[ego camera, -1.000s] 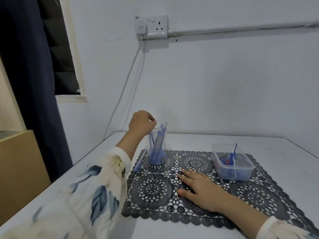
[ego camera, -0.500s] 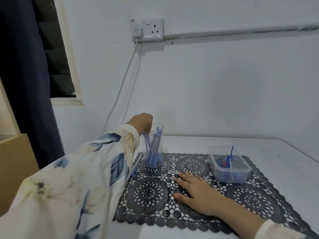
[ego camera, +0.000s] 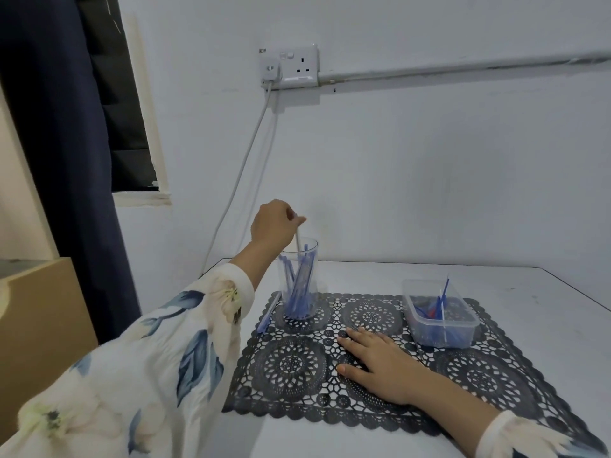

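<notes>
- Table [ego camera: 496, 292]: its far edge meets the wall at 12 o'clock. The bare top towards 3 o'clock gives the widest room, while the left edge lies near the cup's 9 o'clock.
- Lace mat [ego camera: 291, 365]: the right hand [ego camera: 380, 361] rests flat on it, fingers straight, holding nothing.
- Plastic tub [ego camera: 439, 335]: sits at the mat's 2 o'clock, well apart from the cup.
- Clear cup [ego camera: 299, 292]: stands upright, tall and narrow, at the mat's 10 o'clock. A sideways pull could tip it.
- Pale stick [ego camera: 298, 241]: the left hand [ego camera: 272, 223] pinches its top, with the lower end inside the cup. It may drag the blue sticks out.
- Loose stick [ego camera: 269, 312]: lies at the cup's 8 o'clock, where the sleeve could sweep it off.
</notes>
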`<state>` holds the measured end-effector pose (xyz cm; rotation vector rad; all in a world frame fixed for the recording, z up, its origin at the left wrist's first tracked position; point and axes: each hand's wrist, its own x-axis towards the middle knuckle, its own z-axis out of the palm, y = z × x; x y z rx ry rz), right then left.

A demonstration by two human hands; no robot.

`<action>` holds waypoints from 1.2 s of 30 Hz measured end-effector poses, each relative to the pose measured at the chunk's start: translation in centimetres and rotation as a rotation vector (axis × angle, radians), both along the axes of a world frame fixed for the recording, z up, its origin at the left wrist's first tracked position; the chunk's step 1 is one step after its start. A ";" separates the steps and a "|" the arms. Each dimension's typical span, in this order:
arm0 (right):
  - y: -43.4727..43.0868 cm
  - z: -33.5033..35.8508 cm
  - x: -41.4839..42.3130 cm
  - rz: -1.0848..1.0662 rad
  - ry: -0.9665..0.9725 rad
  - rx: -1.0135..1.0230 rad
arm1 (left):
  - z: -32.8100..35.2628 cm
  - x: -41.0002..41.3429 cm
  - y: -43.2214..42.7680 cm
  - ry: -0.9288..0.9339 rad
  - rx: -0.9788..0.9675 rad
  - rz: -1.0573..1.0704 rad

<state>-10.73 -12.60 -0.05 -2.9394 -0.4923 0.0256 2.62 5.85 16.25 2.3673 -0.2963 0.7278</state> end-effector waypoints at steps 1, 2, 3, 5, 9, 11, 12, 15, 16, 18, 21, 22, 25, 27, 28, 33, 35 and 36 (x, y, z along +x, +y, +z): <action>0.0 0.0 0.0 -0.001 0.002 -0.001 | -0.1 -0.7 0.1 -0.088 -0.099 -0.029; 0.1 0.0 0.0 -0.005 0.001 -0.003 | -0.1 -1.4 0.1 -0.175 -0.182 -0.074; 0.1 0.1 0.0 -0.008 -0.002 -0.007 | 0.0 -2.2 0.1 -0.247 -0.253 -0.130; 0.1 0.1 0.0 -0.011 -0.005 -0.013 | 0.2 -4.4 -0.1 -0.352 -0.364 -0.230; 0.0 0.1 0.0 -0.011 0.004 0.002 | 0.1 -8.8 -0.5 -0.406 -0.463 -0.367; 0.0 0.0 0.2 -0.020 -0.006 0.013 | -0.6 -10.3 -0.7 -0.318 -0.469 -0.392; -0.1 -0.1 0.2 -0.022 -0.012 0.019 | -1.1 -10.7 -0.8 -0.229 -0.477 -0.404; -0.1 -0.1 0.3 -0.024 -0.003 0.020 | -2.9 -11.6 -1.1 0.132 -0.371 -0.402; 0.0 -0.1 0.2 -0.024 -0.005 0.023 | -3.6 -11.8 -1.1 0.223 -0.285 -0.381; 0.0 0.0 0.0 -0.030 -0.014 0.032 | -5.4 -12.0 -1.1 0.356 -0.126 -0.366; 0.2 0.1 -0.2 -0.035 -0.068 0.082 | -8.2 -11.8 -1.0 0.465 -0.011 -0.416; 0.2 0.1 -0.3 -0.038 -0.092 0.099 | -9.0 -11.7 -1.1 0.462 -0.003 -0.431; 0.2 0.2 -0.3 -0.055 -0.186 0.168 | -10.6 -11.5 -1.5 0.384 -0.099 -0.409; 0.2 0.3 -0.3 -0.082 -0.264 0.221 | -11.6 -11.2 -1.7 0.308 -0.201 -0.351; 0.1 0.4 -0.2 -0.096 -0.302 0.249 | -11.9 -11.1 -1.8 0.280 -0.216 -0.335; -0.3 0.7 0.0 -0.073 -0.474 0.313 | -12.7 -10.5 -2.0 0.215 -0.142 -0.346; -0.5 0.6 0.4 -0.035 -0.535 0.295 | -12.9 -10.1 -1.9 0.173 -0.101 -0.362; -0.5 0.5 0.5 -0.019 -0.562 0.279 | -13.0 -9.9 -1.9 0.152 -0.076 -0.373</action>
